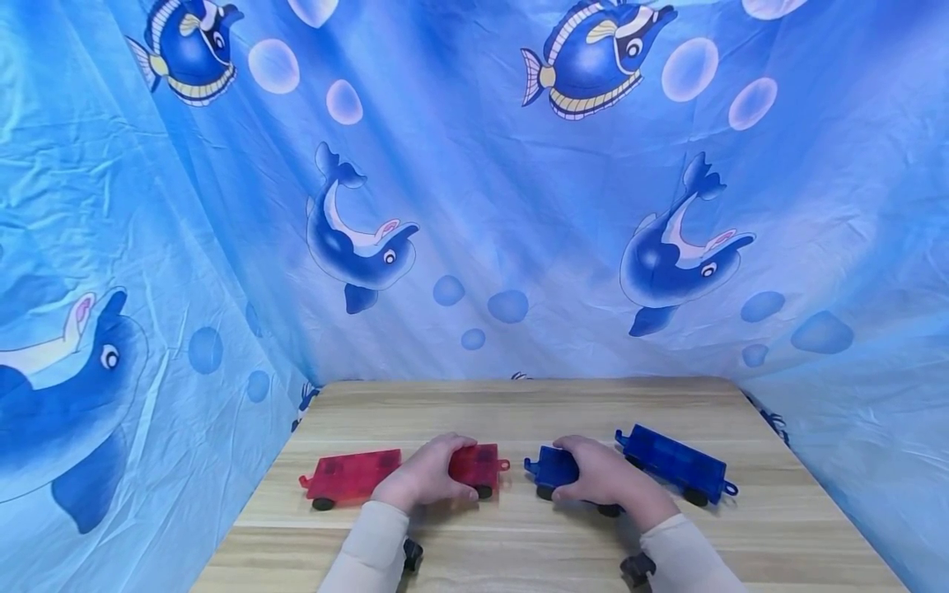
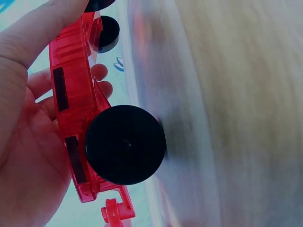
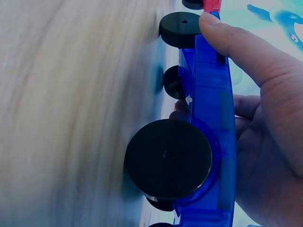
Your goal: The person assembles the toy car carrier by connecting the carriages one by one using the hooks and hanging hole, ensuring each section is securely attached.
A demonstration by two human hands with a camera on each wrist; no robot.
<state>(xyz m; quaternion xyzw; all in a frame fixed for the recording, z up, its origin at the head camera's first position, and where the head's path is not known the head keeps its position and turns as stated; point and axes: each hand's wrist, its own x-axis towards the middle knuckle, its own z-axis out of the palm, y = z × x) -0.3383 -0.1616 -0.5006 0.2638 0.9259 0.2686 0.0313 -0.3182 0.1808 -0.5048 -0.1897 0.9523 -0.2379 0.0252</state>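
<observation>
My left hand grips a red translucent toy train car from above, thumb on the near side and fingers over the far side. A ring coupler sticks out of its right end. Across a small gap, my right hand holds a blue toy train car, whose hook coupler points left at that ring. Black wheels show close to the tabletop under both cars, as on the red car in the left wrist view and the blue car in the right wrist view.
A second red car stands left of my left hand. Behind my right forearm is another blue car, set at an angle. The wooden table meets a blue curtain printed with dolphins and fish at its back and sides.
</observation>
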